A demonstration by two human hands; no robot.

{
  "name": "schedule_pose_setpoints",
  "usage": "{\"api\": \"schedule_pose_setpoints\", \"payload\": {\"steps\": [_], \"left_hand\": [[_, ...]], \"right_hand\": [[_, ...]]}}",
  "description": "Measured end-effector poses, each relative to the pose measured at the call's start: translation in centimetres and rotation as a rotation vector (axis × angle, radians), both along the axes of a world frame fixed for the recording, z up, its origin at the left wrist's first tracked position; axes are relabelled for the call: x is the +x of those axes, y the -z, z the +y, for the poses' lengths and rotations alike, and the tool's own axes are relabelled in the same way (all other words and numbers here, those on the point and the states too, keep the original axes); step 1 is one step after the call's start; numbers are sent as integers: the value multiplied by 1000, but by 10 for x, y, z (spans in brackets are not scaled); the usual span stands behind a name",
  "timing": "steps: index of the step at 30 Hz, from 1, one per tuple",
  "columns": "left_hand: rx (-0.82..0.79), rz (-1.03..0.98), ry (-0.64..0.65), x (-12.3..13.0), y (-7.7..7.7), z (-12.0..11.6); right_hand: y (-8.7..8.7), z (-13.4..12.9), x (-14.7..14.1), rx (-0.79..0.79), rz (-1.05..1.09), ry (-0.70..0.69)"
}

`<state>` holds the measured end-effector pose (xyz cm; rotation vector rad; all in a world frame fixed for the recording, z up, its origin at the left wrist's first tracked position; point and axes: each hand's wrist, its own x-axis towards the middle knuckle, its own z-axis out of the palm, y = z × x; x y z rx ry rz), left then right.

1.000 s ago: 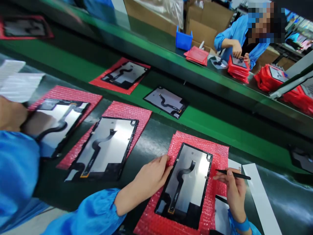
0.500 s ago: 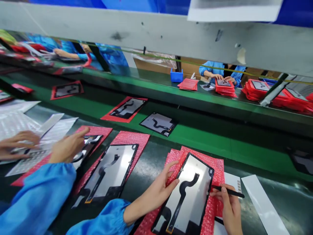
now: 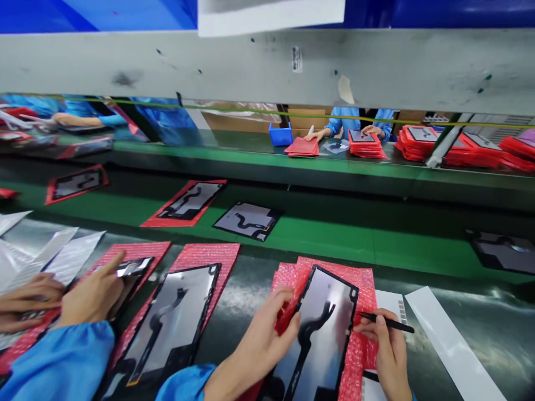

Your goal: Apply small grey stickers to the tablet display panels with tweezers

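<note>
A tablet-size display panel (image 3: 320, 334) with a curved black flex cable (image 3: 308, 334) on its silvery back lies in front of me on red bubble-wrap bags (image 3: 363, 278). My left hand (image 3: 263, 334) is closed at the panel's left edge, thumb on the edge and fingertips against a raised fold of red wrap. Between the fingers of my right hand (image 3: 388, 345) is a pair of black tweezers (image 3: 390, 322). Their tip points at the panel's right edge; whether it touches is unclear. The panel's lower end runs out of the picture.
At left, a co-worker's hands (image 3: 90, 292) work over another panel. A second panel (image 3: 175, 317) lies on red wrap between us. Beyond runs a green conveyor (image 3: 326, 223) carrying several panels. White strips (image 3: 451, 340) lie at right. A grey beam (image 3: 234, 67) crosses above; a far person handles red stacks (image 3: 368, 147).
The view has shifted, so the bench appears further left and lower. Both my hands keep their places at the panel. The far person's one hand has moved onto the left red stack.
</note>
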<state>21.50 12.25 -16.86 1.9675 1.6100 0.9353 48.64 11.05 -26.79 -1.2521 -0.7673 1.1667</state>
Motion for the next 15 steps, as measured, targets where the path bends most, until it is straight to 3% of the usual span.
{"api": "schedule_pose_setpoints", "payload": {"steps": [3,6,8,10,13,15], "left_hand": [[-203,-230,-24,-2,-13,-8],[-270,-468,-124,-21,-28,21],[-273,-595,-196,-35,-34,65],[-262,-623,-232,-43,-35,124],[-277,-611,-276,-37,-26,213],[-270,-591,-299,-24,-18,258]], "right_hand": [[6,2,2,-27,19,20],[18,2,7,-2,-33,-29],[25,1,9,48,-102,-85],[29,0,7,89,-167,-115],[33,2,0,117,-231,-34],[36,4,-5,129,-235,46]]}}
